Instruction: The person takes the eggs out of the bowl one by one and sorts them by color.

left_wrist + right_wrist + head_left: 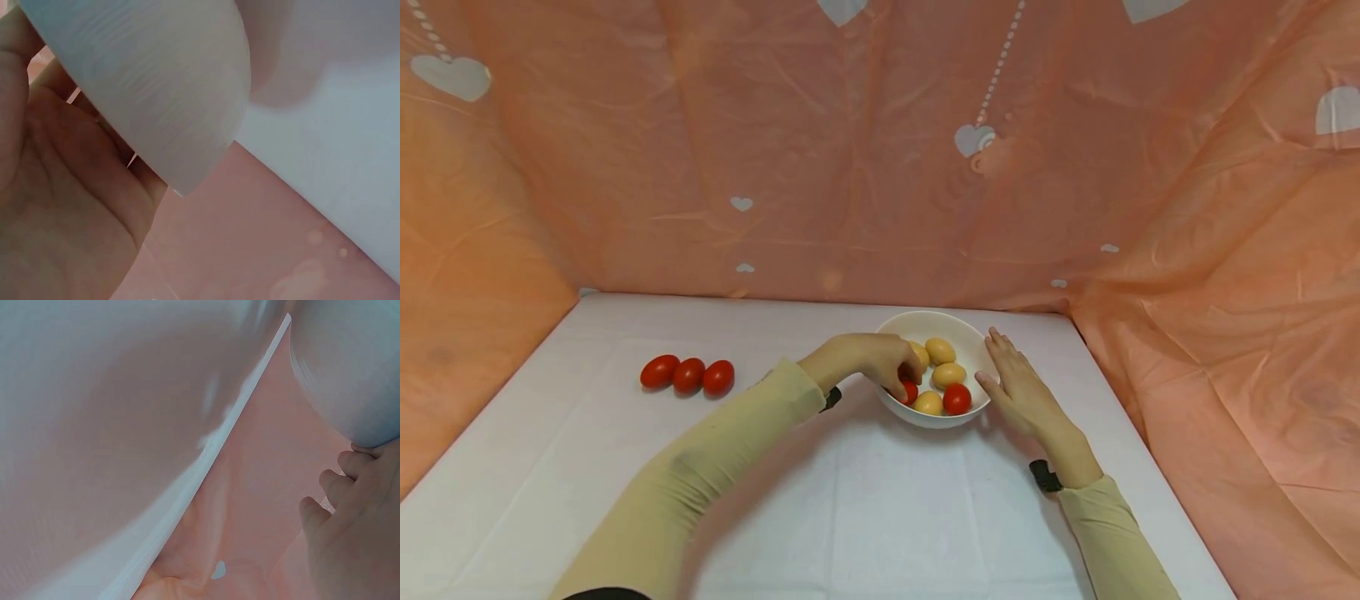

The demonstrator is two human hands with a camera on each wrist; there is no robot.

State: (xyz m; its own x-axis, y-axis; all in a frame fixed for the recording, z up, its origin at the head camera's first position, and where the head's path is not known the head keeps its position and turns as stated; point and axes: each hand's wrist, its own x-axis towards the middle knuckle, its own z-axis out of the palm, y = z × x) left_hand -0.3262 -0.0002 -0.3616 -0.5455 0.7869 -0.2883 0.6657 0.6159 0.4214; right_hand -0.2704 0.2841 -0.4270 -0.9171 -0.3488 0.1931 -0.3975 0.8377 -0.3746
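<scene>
A white bowl holds several yellow egg-shaped pieces and a glossy red egg-shaped piece. My left hand reaches over its left rim, fingers bent down and pinching another red egg-shaped piece inside. In the left wrist view the bowl's outer wall hides the fingertips of that hand. My right hand lies along the bowl's right side, its fingers straight and the thumb near the rim. In the right wrist view, fingers of the right hand show beside the bowl.
Three more red egg-shaped pieces lie in a row to the left on the white-covered table. An orange-pink cloth with pale hearts hangs behind the table and at both sides.
</scene>
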